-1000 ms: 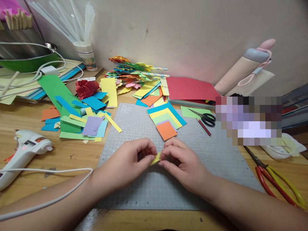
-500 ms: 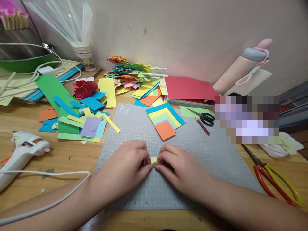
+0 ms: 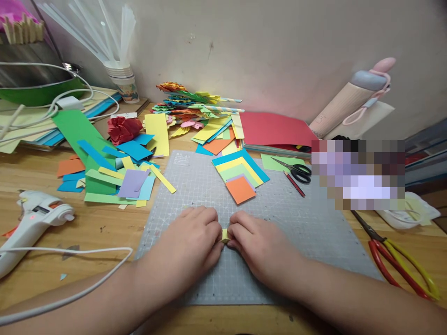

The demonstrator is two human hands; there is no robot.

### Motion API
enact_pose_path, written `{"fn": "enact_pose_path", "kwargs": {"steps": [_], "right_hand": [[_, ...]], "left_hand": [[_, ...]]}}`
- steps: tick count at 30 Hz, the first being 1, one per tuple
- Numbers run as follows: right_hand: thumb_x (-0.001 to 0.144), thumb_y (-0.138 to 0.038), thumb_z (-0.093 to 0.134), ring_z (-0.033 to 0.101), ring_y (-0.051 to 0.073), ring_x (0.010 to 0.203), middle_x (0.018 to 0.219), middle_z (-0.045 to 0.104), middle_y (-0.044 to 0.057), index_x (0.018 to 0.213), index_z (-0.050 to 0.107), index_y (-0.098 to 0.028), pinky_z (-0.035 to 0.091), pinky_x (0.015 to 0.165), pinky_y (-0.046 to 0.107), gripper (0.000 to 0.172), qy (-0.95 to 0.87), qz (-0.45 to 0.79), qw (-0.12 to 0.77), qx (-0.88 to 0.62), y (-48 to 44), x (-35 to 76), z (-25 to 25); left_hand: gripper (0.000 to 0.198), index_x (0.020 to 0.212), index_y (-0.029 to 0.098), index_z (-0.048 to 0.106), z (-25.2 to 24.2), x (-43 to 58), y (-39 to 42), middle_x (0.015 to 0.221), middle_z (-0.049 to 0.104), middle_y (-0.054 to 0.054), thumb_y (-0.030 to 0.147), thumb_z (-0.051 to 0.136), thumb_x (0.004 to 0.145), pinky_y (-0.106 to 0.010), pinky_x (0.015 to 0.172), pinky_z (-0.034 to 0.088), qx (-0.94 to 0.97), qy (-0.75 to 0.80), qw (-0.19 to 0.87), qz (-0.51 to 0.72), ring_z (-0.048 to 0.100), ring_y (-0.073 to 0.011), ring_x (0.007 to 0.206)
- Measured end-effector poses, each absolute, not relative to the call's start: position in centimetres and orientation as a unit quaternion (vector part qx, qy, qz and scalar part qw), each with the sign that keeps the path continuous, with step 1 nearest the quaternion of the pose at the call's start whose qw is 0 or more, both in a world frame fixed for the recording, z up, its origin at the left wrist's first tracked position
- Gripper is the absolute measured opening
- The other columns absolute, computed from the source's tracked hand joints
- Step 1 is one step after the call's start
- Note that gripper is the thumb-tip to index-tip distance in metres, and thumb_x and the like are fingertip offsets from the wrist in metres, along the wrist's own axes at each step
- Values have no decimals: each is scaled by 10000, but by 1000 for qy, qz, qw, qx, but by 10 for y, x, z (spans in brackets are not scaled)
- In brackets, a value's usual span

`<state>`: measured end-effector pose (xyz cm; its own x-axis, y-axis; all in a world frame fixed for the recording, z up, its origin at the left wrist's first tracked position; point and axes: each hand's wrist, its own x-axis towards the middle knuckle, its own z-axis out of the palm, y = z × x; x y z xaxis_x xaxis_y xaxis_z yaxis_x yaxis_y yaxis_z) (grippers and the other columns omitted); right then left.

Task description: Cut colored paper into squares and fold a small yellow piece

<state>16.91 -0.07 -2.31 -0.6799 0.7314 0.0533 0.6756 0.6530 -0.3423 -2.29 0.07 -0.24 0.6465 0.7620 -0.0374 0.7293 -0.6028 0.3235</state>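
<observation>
Between my hands is a small piece of pale yellow paper [image 3: 225,236], mostly covered by fingers. My left hand [image 3: 199,232] closes on its left side, and my right hand [image 3: 254,239] pinches its right side. Both hands rest low over the grey cutting mat [image 3: 209,288]. Just beyond them lies a fanned stack of square papers, topped by an orange square [image 3: 240,189], over a blue sheet [image 3: 226,158]. Black-handled scissors [image 3: 300,173] and a dark red pencil [image 3: 294,184] lie to the right of the stack.
Coloured paper scraps [image 3: 132,184] pile up on the left. A white glue gun [image 3: 38,214] sits near my left forearm, with a white cable [image 3: 87,251] crossing above that arm. Red-and-yellow-handled shears [image 3: 401,265] lie at right. Folded paper pieces [image 3: 195,104] stand by the wall.
Both hands have shifted slightly; the left has moved right, its fingers now more tightly closed. Less of the yellow paper shows between them.
</observation>
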Motion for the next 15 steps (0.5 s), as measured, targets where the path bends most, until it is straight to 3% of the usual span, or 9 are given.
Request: {"fn": "enact_pose_path", "kwargs": {"steps": [7,15], "right_hand": [[912,-166,476,541,170,765,923,557,69,838,566,-156,461,678,317,116,-866,241,141,-414,2,169,-19],[930,-176,441,523,175,749,907,561,72,824,547,-171,441,649,314,150,-892,193,155,-377,3,173,-26]], "left_hand": [[164,808,146,588,-6,-18,-3,837,574,-81,155,455,903,-419,681,458,916,400,-12,-9,539,-265,791],[137,802,161,577,-1,-20,-5,845,568,-64,106,472,871,-391,683,451,918,396,0,-25,534,-244,776]]}}
